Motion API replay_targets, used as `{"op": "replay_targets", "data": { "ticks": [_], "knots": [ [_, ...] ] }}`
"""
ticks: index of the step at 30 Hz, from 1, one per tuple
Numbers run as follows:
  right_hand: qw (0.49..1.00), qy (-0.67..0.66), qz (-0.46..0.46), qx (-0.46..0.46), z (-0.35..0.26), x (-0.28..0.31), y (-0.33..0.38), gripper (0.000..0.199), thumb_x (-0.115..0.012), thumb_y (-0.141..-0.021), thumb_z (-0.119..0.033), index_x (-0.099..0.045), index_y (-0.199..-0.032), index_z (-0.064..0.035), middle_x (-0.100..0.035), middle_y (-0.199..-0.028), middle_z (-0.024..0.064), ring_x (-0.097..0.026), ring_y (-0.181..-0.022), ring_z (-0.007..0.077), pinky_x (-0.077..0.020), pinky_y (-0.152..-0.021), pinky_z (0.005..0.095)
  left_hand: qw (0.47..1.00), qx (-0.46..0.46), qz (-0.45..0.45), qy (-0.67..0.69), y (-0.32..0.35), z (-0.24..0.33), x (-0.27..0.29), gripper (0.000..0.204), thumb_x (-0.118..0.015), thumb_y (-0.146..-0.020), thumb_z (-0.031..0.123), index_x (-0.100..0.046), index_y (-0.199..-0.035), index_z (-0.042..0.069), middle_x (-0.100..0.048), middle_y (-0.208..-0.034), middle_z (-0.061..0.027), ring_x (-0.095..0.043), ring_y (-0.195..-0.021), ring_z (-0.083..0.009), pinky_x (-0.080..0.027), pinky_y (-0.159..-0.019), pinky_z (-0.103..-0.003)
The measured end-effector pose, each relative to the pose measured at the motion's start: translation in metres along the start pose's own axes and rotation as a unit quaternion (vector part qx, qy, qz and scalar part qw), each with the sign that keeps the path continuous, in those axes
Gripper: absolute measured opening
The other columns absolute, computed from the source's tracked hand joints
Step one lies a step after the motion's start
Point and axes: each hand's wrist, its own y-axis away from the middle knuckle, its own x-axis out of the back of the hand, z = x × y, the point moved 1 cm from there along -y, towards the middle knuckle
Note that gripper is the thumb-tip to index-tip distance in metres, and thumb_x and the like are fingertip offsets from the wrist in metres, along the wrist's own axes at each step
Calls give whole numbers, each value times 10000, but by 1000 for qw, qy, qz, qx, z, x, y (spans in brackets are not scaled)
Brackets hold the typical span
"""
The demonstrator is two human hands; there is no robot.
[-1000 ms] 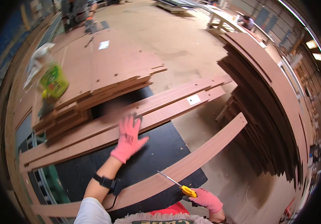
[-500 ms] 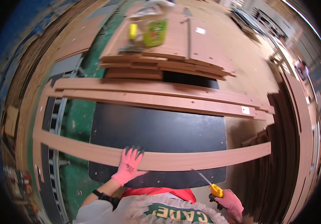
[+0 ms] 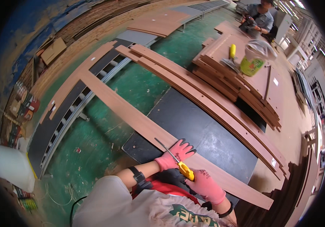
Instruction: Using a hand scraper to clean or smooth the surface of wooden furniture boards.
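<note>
My left hand (image 3: 174,156), in a pink glove, lies flat with fingers spread on a long brown wooden strip (image 3: 132,117) that runs across a black worktable (image 3: 211,140). Close beside it, my right hand (image 3: 205,185), also pink-gloved, grips a yellow-handled screwdriver (image 3: 177,162). Its thin metal shaft points up and left over the strip, crossing in front of the left hand.
More long strips (image 3: 204,94) lie on the table's far side. Beyond them is a stack of brown boards (image 3: 242,81) with a plastic-wrapped green tub (image 3: 254,60) and a yellow-handled tool (image 3: 232,51). A person (image 3: 259,19) sits far off. A roller conveyor (image 3: 69,113) crosses the green floor on the left.
The view has swung left. My left hand stays flat on the strip. My right hand has brought the screwdriver up from the lower right to just beside the left hand.
</note>
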Motion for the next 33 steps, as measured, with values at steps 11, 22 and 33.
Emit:
{"op": "replay_targets", "data": {
  "ticks": [11, 22, 33],
  "knots": [
    [987, 124, 42, -93, 20, -14, 12, 319, -610, -786, -153, -580, -1053, 18, -610, -707, 188, -600, -602, 296, -464, -607, 364, 996, 11, -90, -3, -3, 3, 7, 536, -452, -843, 373, -418, -1321, 131, -446, -1299, -109, -388, -1229, -265, -202, -1058, -484],
    [999, 31, 1, -21, -46, -5, -67, 222, -574, -850, -176, -558, -925, 33, -542, -582, 79, -539, -451, 135, -422, -423, 282, 926, 333, 135, -117, 121, -188, 5, 297, -532, -774, 364, -578, -915, 107, -553, -957, -114, -497, -971, -282, -373, -842, -446],
    [995, 29, 13, -98, 0, -18, -38, 302, -598, -814, -240, -588, -1013, -12, -628, -768, 201, -604, -741, 370, -466, -701, 423, 917, 394, 34, -58, 128, -214, 0, 612, -485, -833, 457, -459, -1266, 24, -399, -1331, -230, -304, -1279, -376, -148, -1061, -562]
  ]
}}
